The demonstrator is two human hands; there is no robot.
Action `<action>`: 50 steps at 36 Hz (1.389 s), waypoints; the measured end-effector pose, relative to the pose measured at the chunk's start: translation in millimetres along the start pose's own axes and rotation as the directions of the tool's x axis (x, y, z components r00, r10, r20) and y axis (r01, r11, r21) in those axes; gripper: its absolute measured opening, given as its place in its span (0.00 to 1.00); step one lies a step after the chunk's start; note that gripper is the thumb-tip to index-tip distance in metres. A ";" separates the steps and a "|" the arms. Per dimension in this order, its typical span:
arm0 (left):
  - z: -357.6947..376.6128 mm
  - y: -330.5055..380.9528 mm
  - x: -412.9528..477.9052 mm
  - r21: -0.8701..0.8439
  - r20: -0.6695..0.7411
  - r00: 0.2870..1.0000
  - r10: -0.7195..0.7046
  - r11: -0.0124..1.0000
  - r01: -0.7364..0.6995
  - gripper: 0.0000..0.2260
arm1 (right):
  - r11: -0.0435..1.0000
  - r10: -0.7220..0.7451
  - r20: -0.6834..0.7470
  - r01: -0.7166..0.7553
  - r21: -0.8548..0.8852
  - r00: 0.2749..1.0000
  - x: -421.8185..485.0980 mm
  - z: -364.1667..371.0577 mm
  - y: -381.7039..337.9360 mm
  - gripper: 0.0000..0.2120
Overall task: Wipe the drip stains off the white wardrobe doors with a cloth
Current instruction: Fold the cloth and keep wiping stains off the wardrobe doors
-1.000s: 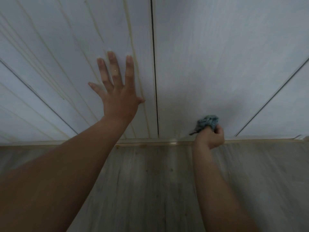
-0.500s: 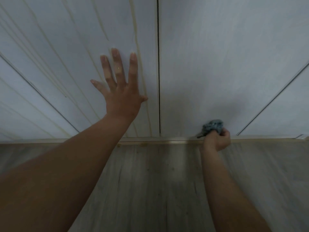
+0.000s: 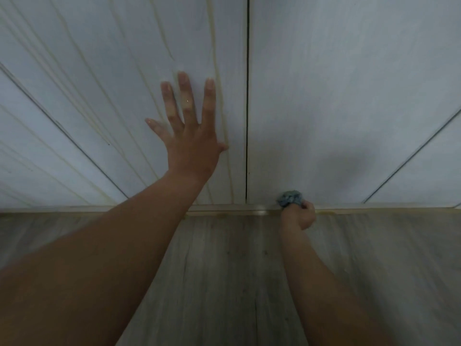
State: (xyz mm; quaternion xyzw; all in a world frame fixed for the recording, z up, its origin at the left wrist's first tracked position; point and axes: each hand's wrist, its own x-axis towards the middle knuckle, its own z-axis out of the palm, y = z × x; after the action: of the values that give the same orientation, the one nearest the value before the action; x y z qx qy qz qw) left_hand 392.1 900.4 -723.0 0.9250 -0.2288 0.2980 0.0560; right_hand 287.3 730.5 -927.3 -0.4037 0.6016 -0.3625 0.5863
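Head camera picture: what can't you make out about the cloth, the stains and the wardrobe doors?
1. Cloth: head view, mostly buried in the grip of the right hand; only a bunched end shows.
2. Drip stains: the left hand covers part of the left door; the frame's top edge cuts off where they start.
3. Right door: dim and soft, so faint marks cannot be told.

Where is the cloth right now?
Head view, lower right of centre: the cloth is bunched in the right hand at the bottom edge of the right wardrobe door.
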 end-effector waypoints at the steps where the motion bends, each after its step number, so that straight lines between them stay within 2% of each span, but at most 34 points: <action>1: 0.9 -0.1 -0.3 0.004 -0.001 1.000 0.002 1.000 -0.002 0.63 | 0.999 0.021 -0.040 -0.020 0.032 0.999 7.6 -2.8 -5.7 0.10; 6: 3.2 -1.0 0.3 0.012 -0.012 1.000 0.002 1.000 -0.002 0.63 | 0.971 0.133 -0.049 -0.120 0.207 0.990 1.8 9.4 -21.1 0.07; 9: 4.6 -0.8 0.4 0.021 -0.010 1.000 0.002 1.000 -0.002 0.63 | 0.934 0.191 0.067 -0.202 0.294 0.979 -21.3 23.9 -15.1 0.08; 11: 4.1 -0.3 0.4 0.016 -0.003 1.000 0.005 1.000 -0.005 0.64 | 0.967 0.230 0.181 -0.245 0.068 0.956 -41.1 31.3 -2.8 0.12; 12: 4.4 -0.7 0.4 0.016 -0.003 1.000 0.006 1.000 -0.006 0.64 | 0.984 0.154 0.215 -0.131 -0.119 0.964 -51.7 35.0 -5.6 0.15; 15: 3.6 -0.6 0.3 0.014 -0.006 1.000 0.007 1.000 -0.007 0.64 | 0.993 0.115 0.269 -0.122 0.007 0.956 -70.9 36.0 -17.3 0.10; 18: 2.7 -0.3 0.0 0.020 -0.003 1.000 0.005 1.000 -0.005 0.64 | 0.980 -0.149 0.271 0.106 0.167 0.951 -86.8 32.7 -44.9 0.11; 22: 2.2 0.0 -0.3 0.011 -0.004 1.000 0.003 1.000 -0.003 0.63 | 0.908 -0.418 0.277 0.384 0.169 0.865 -90.5 38.7 -56.5 0.12; 25: 1.1 -0.9 -0.8 0.015 -0.002 1.000 -0.002 1.000 0.002 0.62 | 0.867 -0.497 0.261 0.487 0.106 0.827 -92.7 39.0 -41.6 0.14; 27: 1.5 -1.0 -0.6 0.026 -0.005 1.000 -0.004 1.000 0.004 0.62 | 0.891 -0.447 0.297 0.448 0.069 0.844 -92.7 40.2 -27.1 0.15; 29: 1.6 -0.5 -0.1 0.033 -0.005 1.000 -0.006 0.999 0.006 0.62 | 0.946 -0.319 0.293 0.322 0.038 0.902 -89.1 38.0 -13.1 0.13; 32: 1.5 -0.6 0.2 0.017 -0.003 1.000 0.002 1.000 -0.002 0.62 | 0.997 -0.004 0.230 -0.013 0.072 0.973 -62.4 21.8 11.6 0.10; 33: 2.6 -1.0 -0.1 0.014 -0.007 1.000 0.007 1.000 -0.007 0.61 | 0.998 0.047 0.193 -0.056 0.039 0.980 -46.9 11.5 16.2 0.09; 36: 6.2 -3.5 -0.8 0.026 -0.022 1.000 0.015 1.000 -0.015 0.61 | 0.990 -0.043 0.159 0.064 -0.126 0.986 13.5 -23.6 15.5 0.03; 37: 6.4 -4.0 -0.6 0.025 -0.023 1.000 0.017 1.000 -0.016 0.61 | 0.987 -0.070 0.122 0.087 -0.135 0.990 37.6 -38.3 11.3 0.05; 38: 6.8 -3.8 0.0 0.023 -0.021 1.000 0.018 1.000 -0.018 0.61 | 0.991 -0.068 0.036 0.072 -0.112 0.997 58.0 -51.9 2.3 0.05; 40: 7.3 -4.4 0.8 0.021 -0.026 1.000 0.016 1.000 -0.016 0.61 | 0.994 0.031 -0.140 -0.016 0.107 0.990 106.7 -77.9 -13.1 0.06; 41: 6.7 -5.3 1.3 0.015 -0.026 1.000 0.017 1.000 -0.016 0.60 | 0.961 0.106 -0.166 -0.058 0.272 0.980 128.7 -87.5 -17.9 0.09; 42: 6.4 -5.1 1.0 0.009 -0.024 1.000 0.016 1.000 -0.015 0.60 | 0.935 0.143 -0.188 -0.070 0.347 0.972 144.1 -98.5 -24.3 0.10; 43: 6.1 -4.5 1.0 0.004 -0.023 1.000 0.014 1.000 -0.014 0.60 | 0.883 0.218 -0.166 -0.122 0.454 0.962 156.9 -105.7 -28.6 0.08; 44: 6.4 -3.4 0.7 0.003 -0.021 1.000 0.014 1.000 -0.014 0.60 | 0.872 0.207 -0.126 -0.124 0.474 0.970 169.5 -113.5 -27.9 0.07; 45: 6.7 -3.1 0.4 0.001 -0.019 1.000 0.015 1.000 -0.015 0.60 | 0.861 0.160 -0.028 -0.126 0.493 0.987 178.5 -113.4 -21.0 0.15; 46: 7.7 -3.1 0.0 0.003 -0.018 1.000 0.016 1.000 -0.016 0.60 | 0.928 0.147 0.046 -0.154 0.339 0.988 173.4 -118.4 -23.5 0.25; 47: 8.9 -4.0 -0.7 0.008 -0.019 1.000 0.019 1.000 -0.019 0.59 | 0.956 0.089 0.114 -0.117 0.271 0.989 179.3 -115.3 -18.5 0.28; 48: 10.3 -4.5 -1.0 0.016 -0.022 0.999 0.024 1.000 -0.024 0.59 | 0.887 0.200 0.185 -0.258 0.383 0.962 176.1 -111.2 -21.8 0.21; 49: 10.9 -5.0 -1.6 0.017 -0.023 0.999 0.029 0.999 -0.029 0.59 | 0.858 0.259 0.194 -0.318 0.403 0.946 169.1 -107.2 -25.9 0.15; 50: 11.0 -5.5 -2.1 0.016 -0.023 0.999 0.032 0.999 -0.032 0.59 | 0.880 0.215 0.170 -0.266 0.393 0.962 174.9 -96.9 -25.6 0.13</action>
State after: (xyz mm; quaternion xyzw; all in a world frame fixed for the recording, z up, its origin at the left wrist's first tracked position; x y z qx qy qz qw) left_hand 398.9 903.5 -733.1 0.9182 -0.2406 0.3112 0.0465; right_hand 194.6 557.1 -971.4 -0.2142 0.5202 -0.3803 0.7340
